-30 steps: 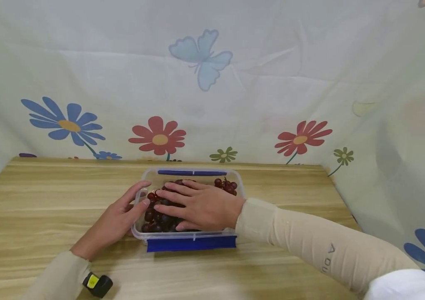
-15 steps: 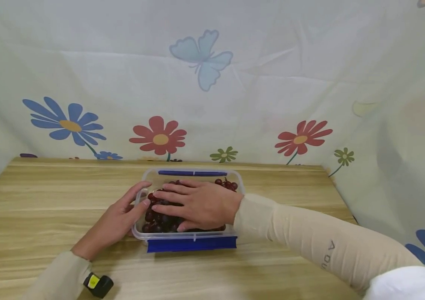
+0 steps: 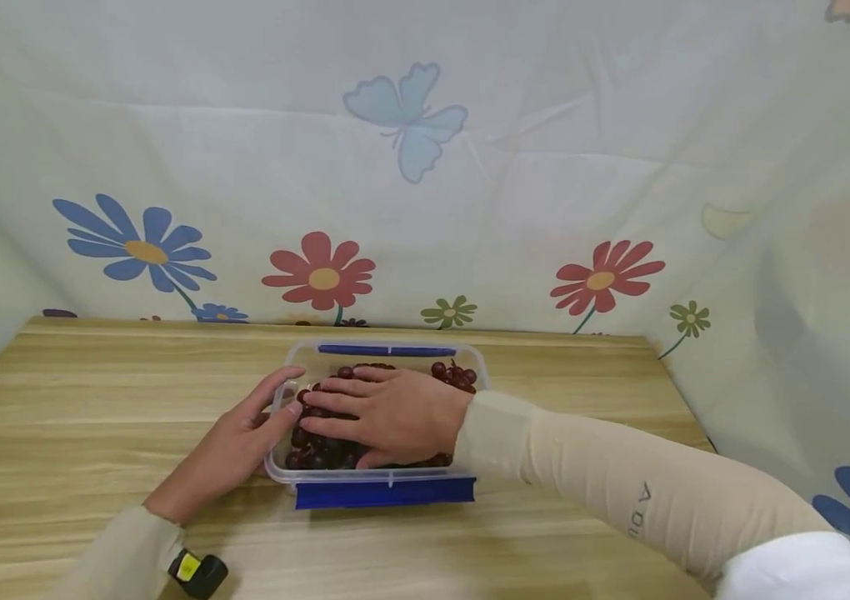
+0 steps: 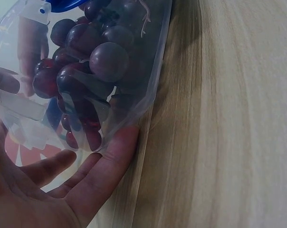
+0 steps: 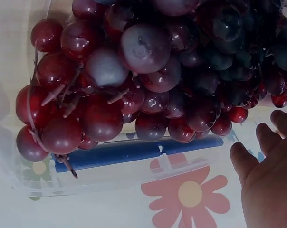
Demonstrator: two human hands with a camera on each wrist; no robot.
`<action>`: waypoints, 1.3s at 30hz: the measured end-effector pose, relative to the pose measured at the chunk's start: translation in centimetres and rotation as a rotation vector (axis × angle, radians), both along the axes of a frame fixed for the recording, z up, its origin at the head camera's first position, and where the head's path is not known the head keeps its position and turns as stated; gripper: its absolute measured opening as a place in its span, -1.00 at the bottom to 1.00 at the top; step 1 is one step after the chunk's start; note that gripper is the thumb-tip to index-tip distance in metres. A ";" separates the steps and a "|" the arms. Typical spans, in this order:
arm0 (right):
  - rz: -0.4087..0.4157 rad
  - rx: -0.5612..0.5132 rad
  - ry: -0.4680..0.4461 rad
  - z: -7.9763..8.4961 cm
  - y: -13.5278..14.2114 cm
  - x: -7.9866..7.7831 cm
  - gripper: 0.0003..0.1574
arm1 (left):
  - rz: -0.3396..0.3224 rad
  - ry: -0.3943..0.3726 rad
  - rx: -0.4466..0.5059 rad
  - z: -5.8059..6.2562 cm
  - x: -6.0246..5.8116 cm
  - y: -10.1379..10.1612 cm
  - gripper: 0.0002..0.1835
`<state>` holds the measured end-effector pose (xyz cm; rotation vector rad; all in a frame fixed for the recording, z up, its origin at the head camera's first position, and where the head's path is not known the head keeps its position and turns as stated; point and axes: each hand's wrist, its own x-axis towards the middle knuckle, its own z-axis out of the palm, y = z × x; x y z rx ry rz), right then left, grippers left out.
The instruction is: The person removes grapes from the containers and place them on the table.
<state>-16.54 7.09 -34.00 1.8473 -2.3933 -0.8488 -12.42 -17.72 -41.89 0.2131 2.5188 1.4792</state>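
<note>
I'm making out dark letters, "AD" and a fainter "U", along the beige sleeve (image 3: 597, 475) at right; the yellow label (image 3: 188, 567) at near left is showing illegible marks.

Your head view looks forward and down from farther back; both dim wrist views, apparently tilted, share its grapes (image 5: 144, 47) close up, toward the frame's top.

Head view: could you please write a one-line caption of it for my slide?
Left hand holding the side of a box, right hand spread over the grapes inside.
</note>
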 end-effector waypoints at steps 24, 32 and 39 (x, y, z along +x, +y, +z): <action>0.039 0.026 -0.037 -0.1 -2.0 -1.1 -0.13 | 0.016 0.013 -0.049 0.8 -0.9 0.7 -0.44; -0.016 0.044 -0.047 -0.3 -2.7 -1.3 0.00 | 0.019 0.008 -0.043 0.9 -0.9 0.7 -0.44; -0.065 0.045 -0.042 -0.8 -3.2 -1.1 -0.08 | 0.021 0.008 -0.011 0.6 -0.9 0.7 -0.44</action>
